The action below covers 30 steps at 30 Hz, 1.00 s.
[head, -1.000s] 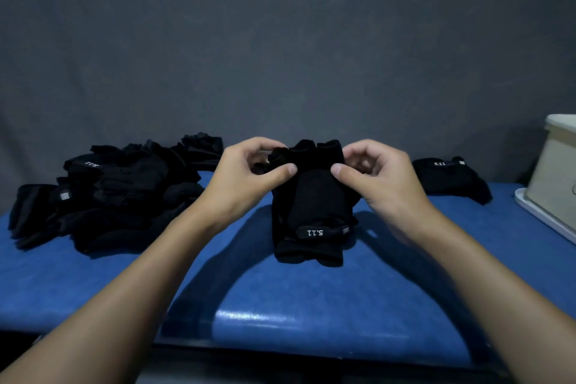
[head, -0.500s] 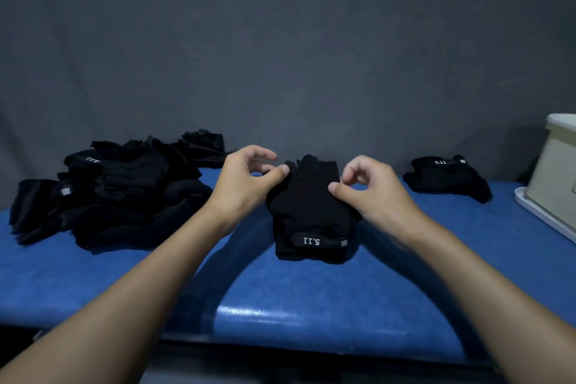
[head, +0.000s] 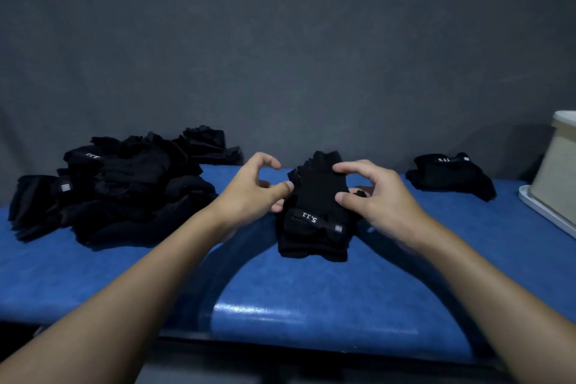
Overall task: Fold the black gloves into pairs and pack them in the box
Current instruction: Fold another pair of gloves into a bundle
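Centre of frame: the glove pair [head: 313, 227] lies stacked on the blue table [head: 280, 296]. I see the left hand [head: 249, 193] pinching its left edge between thumb and a lower finger, and the right hand [head: 377, 196] pinching its right side. Left of frame: loose glove pile [head: 124, 190]. Right: a folded pair [head: 448, 174], with the box [head: 558, 171] at the edge.
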Motion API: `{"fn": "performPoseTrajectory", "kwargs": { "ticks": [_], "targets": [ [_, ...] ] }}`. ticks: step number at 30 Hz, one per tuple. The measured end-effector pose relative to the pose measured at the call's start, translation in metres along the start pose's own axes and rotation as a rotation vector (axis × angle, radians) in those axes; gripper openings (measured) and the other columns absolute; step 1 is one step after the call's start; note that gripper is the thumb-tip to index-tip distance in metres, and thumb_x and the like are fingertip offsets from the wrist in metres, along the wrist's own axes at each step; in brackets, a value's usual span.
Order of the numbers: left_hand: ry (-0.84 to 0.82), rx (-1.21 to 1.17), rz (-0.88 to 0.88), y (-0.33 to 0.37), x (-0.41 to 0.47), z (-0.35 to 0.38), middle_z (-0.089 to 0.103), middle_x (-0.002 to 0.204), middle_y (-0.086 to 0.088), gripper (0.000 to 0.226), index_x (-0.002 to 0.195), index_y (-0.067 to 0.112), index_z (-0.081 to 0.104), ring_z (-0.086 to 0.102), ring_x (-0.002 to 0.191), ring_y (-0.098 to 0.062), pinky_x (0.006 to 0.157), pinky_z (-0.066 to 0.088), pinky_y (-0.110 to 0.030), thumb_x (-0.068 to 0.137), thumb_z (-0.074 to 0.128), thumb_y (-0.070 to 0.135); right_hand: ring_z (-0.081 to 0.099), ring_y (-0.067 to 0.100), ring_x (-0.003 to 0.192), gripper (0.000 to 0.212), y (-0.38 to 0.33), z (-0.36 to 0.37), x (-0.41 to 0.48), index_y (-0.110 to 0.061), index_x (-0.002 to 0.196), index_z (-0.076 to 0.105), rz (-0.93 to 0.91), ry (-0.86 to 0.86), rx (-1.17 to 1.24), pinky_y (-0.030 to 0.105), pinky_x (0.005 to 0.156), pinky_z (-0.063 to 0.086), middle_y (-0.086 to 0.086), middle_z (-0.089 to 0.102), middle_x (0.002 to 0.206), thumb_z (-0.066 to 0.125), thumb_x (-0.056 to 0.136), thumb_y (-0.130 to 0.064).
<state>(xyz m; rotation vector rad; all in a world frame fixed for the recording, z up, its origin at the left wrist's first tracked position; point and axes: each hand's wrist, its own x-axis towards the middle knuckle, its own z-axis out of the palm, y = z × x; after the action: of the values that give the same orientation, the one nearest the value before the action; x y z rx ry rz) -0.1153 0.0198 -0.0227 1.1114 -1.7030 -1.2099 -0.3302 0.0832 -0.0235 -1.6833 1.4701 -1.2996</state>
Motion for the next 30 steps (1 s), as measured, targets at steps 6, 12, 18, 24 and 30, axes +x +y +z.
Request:
{"fn": "performPoseTrajectory", "kwargs": {
  "ticks": [6,12,18,24,30],
  "targets": [
    [-0.019,-0.139,-0.009,0.007,-0.003,-0.001,0.063,0.075,-0.006,0.014,0.105,0.010,0.062,0.058,0.063,-0.014,0.068,0.056,-0.029,0.092,0.067,0.005,0.067,0.033,0.103,0.046,-0.007,0.002,-0.003,-0.025,0.115,0.064,-0.059,0.021,0.214,0.042,0.096,0.054,-0.009,0.059,0.126,0.063,0.086,0.010],
    [-0.072,-0.097,-0.023,0.007,-0.008,-0.005,0.069,0.104,-0.010,0.022,0.113,0.012,0.069,0.062,0.078,-0.018,0.070,0.056,-0.028,0.091,0.069,0.008,0.067,0.032,0.103,0.045,-0.009,0.002,-0.004,-0.023,0.119,0.063,-0.045,-0.007,0.244,0.041,0.092,0.056,-0.001,0.060,0.127,0.066,0.086,0.007],
    [-0.050,-0.128,0.002,0.015,-0.019,-0.004,0.060,0.125,-0.003,0.044,0.132,0.007,0.056,0.072,0.071,-0.011,0.061,0.055,-0.022,0.090,0.067,-0.001,0.062,0.026,0.077,0.049,-0.006,0.003,-0.003,-0.021,0.127,0.060,-0.058,0.000,-0.063,0.045,0.081,0.057,-0.020,0.054,0.119,0.076,0.082,-0.012],
    [-0.083,0.031,-0.050,0.014,-0.022,-0.002,0.068,0.106,-0.004,0.048,0.134,0.001,0.054,0.070,0.066,-0.008,0.060,0.053,-0.018,0.089,0.071,0.004,0.058,0.007,0.086,0.055,-0.001,0.001,0.000,-0.021,0.136,0.054,-0.016,-0.064,-0.247,0.008,0.072,0.045,-0.012,0.051,0.125,0.075,0.085,-0.023],
    [-0.094,0.450,-0.039,0.006,-0.022,-0.003,0.056,0.083,0.017,0.053,0.136,0.016,0.058,0.052,0.066,0.004,0.065,0.039,-0.009,0.088,0.074,0.032,0.045,0.002,0.120,0.062,0.010,0.005,-0.001,-0.020,0.141,0.049,0.014,-0.141,-0.422,0.014,0.098,0.031,-0.015,0.046,0.130,0.073,0.085,-0.031]
  ]
}}
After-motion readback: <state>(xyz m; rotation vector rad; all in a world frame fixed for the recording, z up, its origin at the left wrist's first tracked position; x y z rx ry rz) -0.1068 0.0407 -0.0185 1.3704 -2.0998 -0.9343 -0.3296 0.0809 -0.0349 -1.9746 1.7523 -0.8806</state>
